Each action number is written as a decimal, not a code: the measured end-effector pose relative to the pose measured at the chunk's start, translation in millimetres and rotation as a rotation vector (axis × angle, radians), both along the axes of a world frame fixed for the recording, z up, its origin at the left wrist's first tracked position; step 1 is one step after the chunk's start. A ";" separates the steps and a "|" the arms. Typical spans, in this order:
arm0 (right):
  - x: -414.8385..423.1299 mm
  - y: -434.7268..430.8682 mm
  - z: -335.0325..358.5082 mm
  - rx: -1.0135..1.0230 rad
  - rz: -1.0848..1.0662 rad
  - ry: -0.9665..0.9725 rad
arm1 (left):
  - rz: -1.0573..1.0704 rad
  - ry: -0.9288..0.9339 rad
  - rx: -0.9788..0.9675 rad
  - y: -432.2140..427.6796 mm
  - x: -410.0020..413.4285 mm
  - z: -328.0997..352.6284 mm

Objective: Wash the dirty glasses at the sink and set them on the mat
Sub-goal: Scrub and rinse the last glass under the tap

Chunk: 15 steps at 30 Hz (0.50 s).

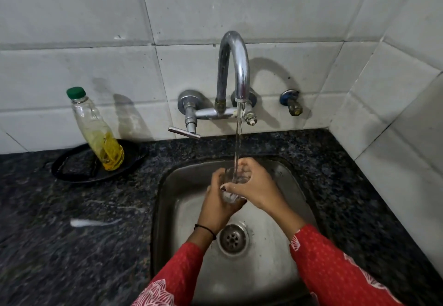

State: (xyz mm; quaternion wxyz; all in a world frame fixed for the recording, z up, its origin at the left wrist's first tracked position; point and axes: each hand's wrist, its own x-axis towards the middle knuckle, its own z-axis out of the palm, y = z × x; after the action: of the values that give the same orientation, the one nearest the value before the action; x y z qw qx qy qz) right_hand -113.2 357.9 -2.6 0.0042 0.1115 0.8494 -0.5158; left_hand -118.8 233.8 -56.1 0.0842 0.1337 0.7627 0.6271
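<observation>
A clear drinking glass [232,187] is held over the steel sink [285,212], under the stream from the chrome tap [236,66]. Water runs straight into the glass. My left hand [217,200] wraps the glass from the left and below. My right hand [255,183] grips it from the right, with fingers over the rim. Most of the glass is hidden by the two hands. No mat is in view.
A bottle of yellow liquid with a green cap [97,130] leans on a black plate [72,173] at the back left of the dark granite counter [72,245]. A streak of white foam [93,221] lies on the counter. The drain [233,239] sits below my hands.
</observation>
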 end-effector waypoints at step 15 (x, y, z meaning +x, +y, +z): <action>6.8 -6.9 0.6 -0.058 -0.168 0.281 | 0.068 -0.551 0.279 -22.1 4.5 -10.7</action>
State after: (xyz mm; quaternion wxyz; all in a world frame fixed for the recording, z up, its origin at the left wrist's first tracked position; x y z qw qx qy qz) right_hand -106.4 351.0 -1.9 -0.1546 0.1084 0.8140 -0.5494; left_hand -114.2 211.7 -66.7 0.2476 -0.0567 0.6219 0.7408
